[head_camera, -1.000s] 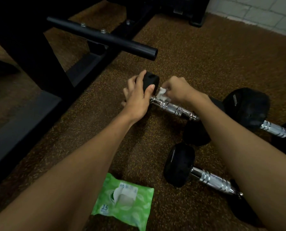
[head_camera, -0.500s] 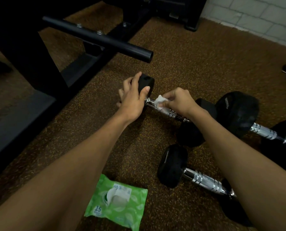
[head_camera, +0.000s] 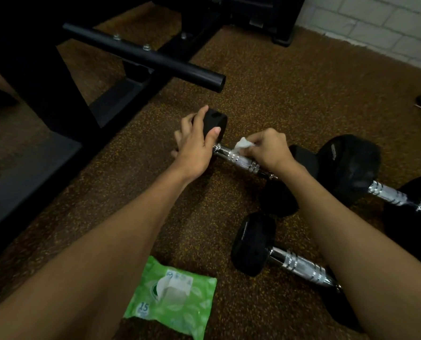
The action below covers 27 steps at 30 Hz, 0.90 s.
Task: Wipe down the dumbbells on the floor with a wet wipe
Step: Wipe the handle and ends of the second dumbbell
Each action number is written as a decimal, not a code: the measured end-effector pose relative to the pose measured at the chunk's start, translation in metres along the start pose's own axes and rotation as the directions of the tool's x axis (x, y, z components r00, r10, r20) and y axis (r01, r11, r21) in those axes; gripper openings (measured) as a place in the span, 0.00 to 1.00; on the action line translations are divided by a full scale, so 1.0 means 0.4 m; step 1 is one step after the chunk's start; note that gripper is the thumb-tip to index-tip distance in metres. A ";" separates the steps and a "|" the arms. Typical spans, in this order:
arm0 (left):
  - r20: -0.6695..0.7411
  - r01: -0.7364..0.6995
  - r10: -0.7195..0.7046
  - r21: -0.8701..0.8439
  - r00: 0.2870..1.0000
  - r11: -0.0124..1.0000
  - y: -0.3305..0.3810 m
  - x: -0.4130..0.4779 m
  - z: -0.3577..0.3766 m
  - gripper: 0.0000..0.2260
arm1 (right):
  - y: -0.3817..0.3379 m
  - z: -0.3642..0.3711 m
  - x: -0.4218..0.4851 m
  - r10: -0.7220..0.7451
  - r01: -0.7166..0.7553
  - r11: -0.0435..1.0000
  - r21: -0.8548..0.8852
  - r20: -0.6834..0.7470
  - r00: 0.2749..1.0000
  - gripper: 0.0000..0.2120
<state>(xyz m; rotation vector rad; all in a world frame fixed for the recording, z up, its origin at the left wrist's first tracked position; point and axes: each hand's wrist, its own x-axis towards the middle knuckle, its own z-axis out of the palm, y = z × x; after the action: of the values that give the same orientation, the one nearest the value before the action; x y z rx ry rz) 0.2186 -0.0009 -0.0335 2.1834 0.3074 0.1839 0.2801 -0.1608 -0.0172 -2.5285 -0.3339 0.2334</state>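
Wet wipe (head_camera: 244,144) slid along dumbbell handle (head_camera: 238,160), inside right grip (head_camera: 269,149).

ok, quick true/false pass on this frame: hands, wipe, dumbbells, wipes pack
1. The left hand grips the far dumbbell by its black end. True.
2. The right hand holds the wet wipe against a rubber end. False: the wipe is on the far dumbbell's chrome handle.
3. The green wipes pack lies on the floor, with a wipe poking from its opening. True.
4. Only one dumbbell is on the floor. False: at least three show, including the near dumbbell and the right dumbbell.
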 end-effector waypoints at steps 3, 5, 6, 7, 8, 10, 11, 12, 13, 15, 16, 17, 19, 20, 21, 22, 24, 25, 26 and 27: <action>0.001 0.002 -0.002 -0.001 1.000 1.000 -0.001 0.001 0.001 0.24 | 0.001 0.004 0.000 -0.012 0.013 0.993 -0.115 0.007 1.000 0.07; 0.003 0.000 0.000 -0.001 1.000 1.000 -0.001 0.000 0.000 0.24 | 0.001 0.014 -0.015 -0.078 0.084 0.976 -0.199 0.034 0.996 0.09; 0.002 -0.002 0.002 -0.001 1.000 1.000 -0.002 -0.001 0.000 0.24 | 0.001 0.015 -0.026 -0.105 0.113 0.967 -0.226 0.047 0.993 0.09; -0.001 -0.004 0.004 -0.002 1.000 1.000 -0.002 -0.003 0.000 0.24 | 0.002 0.012 -0.036 -0.127 0.136 0.961 -0.241 0.053 0.990 0.09; -0.004 -0.005 0.005 -0.004 1.000 1.000 -0.001 -0.004 0.000 0.24 | 0.002 0.007 -0.041 -0.142 0.150 0.958 -0.244 0.049 0.989 0.09; -0.005 -0.004 0.004 -0.010 1.000 1.000 0.000 -0.006 -0.001 0.24 | 0.003 -0.002 -0.037 -0.128 0.130 0.963 -0.237 0.020 0.992 0.11; -0.001 -0.003 0.003 -0.012 1.000 1.000 0.000 -0.005 -0.002 0.24 | 0.003 -0.006 -0.030 -0.106 0.101 0.969 -0.226 -0.009 0.994 0.12; 0.004 -0.001 0.001 -0.014 1.000 1.000 0.001 -0.004 -0.002 0.24 | 0.002 -0.008 -0.022 -0.086 0.073 0.976 -0.207 -0.052 0.995 0.12; 0.008 0.001 -0.001 -0.014 1.000 1.000 0.001 -0.003 -0.002 0.24 | 0.001 -0.012 -0.015 -0.064 0.046 0.982 -0.186 -0.095 0.993 0.13; 0.011 0.002 -0.002 -0.013 1.000 1.000 0.003 -0.001 -0.002 0.24 | -0.002 -0.019 -0.012 -0.036 0.013 0.985 -0.170 -0.135 0.990 0.13; 0.011 0.001 -0.001 -0.013 1.000 1.000 0.003 0.000 -0.003 0.24 | -0.005 -0.022 -0.016 -0.034 0.012 0.981 -0.195 -0.109 0.993 0.11; 0.013 0.000 0.000 -0.012 1.000 1.000 0.004 0.000 -0.003 0.24 | -0.009 -0.021 -0.023 -0.032 0.019 0.972 -0.236 -0.051 0.998 0.11; 0.013 0.001 0.000 -0.009 1.000 1.000 0.003 0.000 -0.003 0.24 | -0.020 -0.003 -0.045 -0.016 0.044 0.948 -0.315 0.088 0.996 0.12; 0.013 0.001 -0.001 -0.010 1.000 1.000 0.003 -0.001 -0.003 0.24 | -0.023 0.013 -0.055 -0.017 0.063 0.938 -0.341 0.136 0.991 0.14; 0.013 0.003 -0.002 -0.012 1.000 1.000 0.002 -0.001 -0.004 0.24 | -0.023 0.029 -0.060 -0.022 0.081 0.931 -0.356 0.166 0.986 0.15; 0.016 0.004 -0.004 -0.016 1.000 1.000 0.003 -0.001 -0.003 0.24 | -0.020 0.044 -0.065 -0.023 0.091 0.928 -0.363 0.187 0.982 0.16; 0.019 0.009 -0.009 -0.018 1.000 1.000 0.003 -0.001 -0.004 0.24 | -0.009 0.063 -0.067 -0.035 0.114 0.914 -0.389 0.204 0.978 0.17; 0.020 0.010 -0.010 -0.017 1.000 1.000 0.004 -0.001 -0.004 0.24 | -0.003 0.063 -0.068 -0.040 0.120 0.910 -0.396 0.204 0.978 0.17; 0.019 0.010 -0.010 -0.014 1.000 1.000 0.005 -0.001 -0.004 0.24 | 0.002 0.059 -0.068 -0.052 0.127 0.910 -0.395 0.195 0.979 0.16; 0.018 0.009 -0.009 -0.010 1.000 1.000 0.005 -0.001 -0.003 0.24 | 0.008 0.055 -0.065 -0.064 0.129 0.916 -0.380 0.180 0.982 0.14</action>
<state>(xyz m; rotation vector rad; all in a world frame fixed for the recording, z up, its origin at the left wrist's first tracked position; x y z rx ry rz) 0.2180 -0.0013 -0.0309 2.1718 0.3053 0.1604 0.2507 -0.1593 -0.0345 -2.8820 -0.6252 0.3688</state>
